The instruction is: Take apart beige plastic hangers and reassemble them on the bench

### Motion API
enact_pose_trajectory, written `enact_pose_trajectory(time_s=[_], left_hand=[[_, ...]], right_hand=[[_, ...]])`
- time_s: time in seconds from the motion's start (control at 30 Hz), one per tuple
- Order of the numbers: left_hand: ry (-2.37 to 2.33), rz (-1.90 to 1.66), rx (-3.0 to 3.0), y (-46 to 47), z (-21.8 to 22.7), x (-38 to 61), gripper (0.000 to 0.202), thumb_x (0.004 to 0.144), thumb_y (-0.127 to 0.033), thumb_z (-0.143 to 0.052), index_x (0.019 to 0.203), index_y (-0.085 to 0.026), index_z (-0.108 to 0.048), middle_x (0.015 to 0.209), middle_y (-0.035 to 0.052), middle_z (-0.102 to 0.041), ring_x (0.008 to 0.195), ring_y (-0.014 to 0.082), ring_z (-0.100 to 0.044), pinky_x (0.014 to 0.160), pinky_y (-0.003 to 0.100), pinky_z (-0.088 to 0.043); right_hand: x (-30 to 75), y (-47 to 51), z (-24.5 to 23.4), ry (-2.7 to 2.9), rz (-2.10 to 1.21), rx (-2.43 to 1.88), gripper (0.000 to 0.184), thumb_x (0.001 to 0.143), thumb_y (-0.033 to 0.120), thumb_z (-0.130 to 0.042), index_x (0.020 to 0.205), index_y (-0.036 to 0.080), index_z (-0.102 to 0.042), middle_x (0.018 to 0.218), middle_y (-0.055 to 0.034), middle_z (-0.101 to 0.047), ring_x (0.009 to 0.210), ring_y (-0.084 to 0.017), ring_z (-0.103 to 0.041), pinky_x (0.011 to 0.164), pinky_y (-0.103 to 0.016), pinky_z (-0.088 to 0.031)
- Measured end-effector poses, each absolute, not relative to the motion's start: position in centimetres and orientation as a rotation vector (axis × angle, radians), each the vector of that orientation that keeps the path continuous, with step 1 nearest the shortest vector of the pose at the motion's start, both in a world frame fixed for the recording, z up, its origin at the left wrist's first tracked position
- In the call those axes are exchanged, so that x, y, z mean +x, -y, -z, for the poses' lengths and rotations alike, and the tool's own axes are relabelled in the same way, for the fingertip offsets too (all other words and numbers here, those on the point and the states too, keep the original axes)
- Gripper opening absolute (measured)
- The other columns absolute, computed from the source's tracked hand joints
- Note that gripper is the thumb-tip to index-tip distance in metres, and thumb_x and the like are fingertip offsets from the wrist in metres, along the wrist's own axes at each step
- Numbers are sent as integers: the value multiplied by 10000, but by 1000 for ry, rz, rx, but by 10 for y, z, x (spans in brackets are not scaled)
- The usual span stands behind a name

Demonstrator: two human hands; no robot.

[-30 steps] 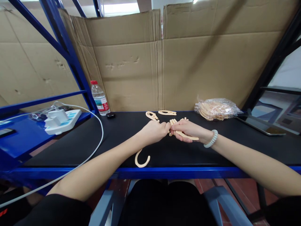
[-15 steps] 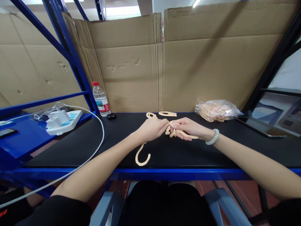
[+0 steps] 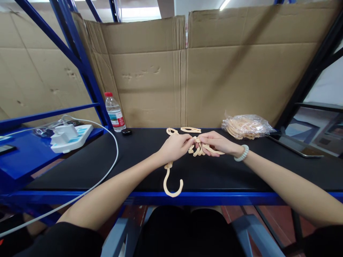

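Over the middle of the black shelf top (image 3: 88,167), my two hands meet on a bundle of cream plastic hooks (image 3: 197,149). My left hand (image 3: 175,147) is closed around a hook (image 3: 171,184) whose curved end hangs below the wrist. My right hand (image 3: 217,143), with a pale bead bracelet (image 3: 241,154) on its wrist, pinches the bundle's upper part, several hook ends fanning out under the fingers. Two more cream pieces (image 3: 184,130) lie on the shelf just behind the hands.
A clear bag of the same cream hooks (image 3: 246,126) lies at the back right beside a tablet (image 3: 297,144). A water bottle (image 3: 114,112) and small black object (image 3: 125,131) stand back left. A white charger and cable (image 3: 70,137) rest on the blue side ledge. Cardboard walls the back.
The hook hanging from my left hand has swung right and dropped lower, toward the shelf's front edge. Both hands have shifted slightly away from me, still joined on the bundle.
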State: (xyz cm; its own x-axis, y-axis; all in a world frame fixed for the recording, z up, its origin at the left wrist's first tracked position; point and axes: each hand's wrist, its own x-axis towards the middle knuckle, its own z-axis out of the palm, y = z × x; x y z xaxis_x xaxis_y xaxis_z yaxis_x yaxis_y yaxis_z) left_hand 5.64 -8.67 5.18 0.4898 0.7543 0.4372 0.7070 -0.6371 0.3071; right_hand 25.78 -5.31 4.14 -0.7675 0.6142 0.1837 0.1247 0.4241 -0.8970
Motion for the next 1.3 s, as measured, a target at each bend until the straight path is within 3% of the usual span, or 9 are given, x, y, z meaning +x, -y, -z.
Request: enact_pose_trajectory(time_s=[0.3, 0.47, 0.57, 0.67, 0.77, 0.87, 1.1, 1.3], left_hand=[[-1276, -921, 2651, 87, -46, 60, 372, 945, -326, -371, 744, -148, -629, 551, -14, -528, 525, 122, -484, 537, 235, -316], [-1385, -985, 2575, 81, -49, 53, 361, 940, -297, -360, 739, -157, -625, 567, -15, -550, 526, 122, -498, 540, 235, -330], [-1428, -1063, 2471, 75, -54, 47, 353, 927, -260, -348, 734, -164, -627, 521, -25, -535, 505, 121, -507, 534, 229, -349], [-1459, -1098, 2362, 72, -55, 43, 365, 935, -315, -341, 751, -169, -621, 422, -46, -475, 412, 114, -465, 494, 226, -348], [-1481, -1088, 2293, 70, -53, 42, 365, 937, -363, -344, 784, -172, -614, 420, -44, -517, 377, 108, -474, 481, 221, -360], [-1480, -1063, 2249, 68, -50, 41, 370, 935, -409, -353, 800, -173, -604, 462, -31, -583, 383, 107, -509, 490, 215, -381], [-1452, -1063, 2257, 65, -49, 38, 406, 940, -459, -344, 810, -167, -596, 511, -3, -647, 413, 114, -527, 499, 210, -387], [-1476, -1097, 2205, 68, -52, 39, 396, 932, -461, -378, 810, -158, -602, 519, 9, -658, 456, 122, -535, 498, 209, -363]], right_hand=[[261, 60, -49, 2451, -385, -644, 344, 960, 393, -361, 759, 190, -552, 507, 30, -527, 416, -86, -445, 503, -223, -375], [270, 52, -51, 2447, -32, -593, 293, 944, 335, -409, 800, 182, -613, 656, -18, -597, 565, -115, -493, 580, -250, -373], [283, 39, -55, 2251, -150, -715, 301, 932, 361, -439, 813, 172, -641, 694, -26, -593, 598, -116, -513, 591, -256, -401], [300, 20, -56, 2028, -548, -883, 312, 852, 428, -565, 777, 144, -669, 751, -40, -585, 585, -97, -512, 532, -236, -428], [314, 1, -51, 1811, -958, -1038, 291, 762, 420, -674, 791, 131, -697, 725, -42, -600, 594, -94, -523, 479, -201, -445], [323, -9, -47, 1649, -1106, -1098, 225, 746, 355, -701, 780, 132, -699, 750, -55, -632, 585, -78, -523, 440, -163, -441], [324, -13, -45, 1595, -1039, -1035, 153, 681, 229, -726, 722, 130, -617, 751, -42, -626, 595, -66, -567, 473, -144, -472], [322, -10, -44, 1854, -684, -1034, 130, 695, 221, -662, 755, 141, -579, 662, -47, -623, 647, -148, -624, 578, -259, -510]])
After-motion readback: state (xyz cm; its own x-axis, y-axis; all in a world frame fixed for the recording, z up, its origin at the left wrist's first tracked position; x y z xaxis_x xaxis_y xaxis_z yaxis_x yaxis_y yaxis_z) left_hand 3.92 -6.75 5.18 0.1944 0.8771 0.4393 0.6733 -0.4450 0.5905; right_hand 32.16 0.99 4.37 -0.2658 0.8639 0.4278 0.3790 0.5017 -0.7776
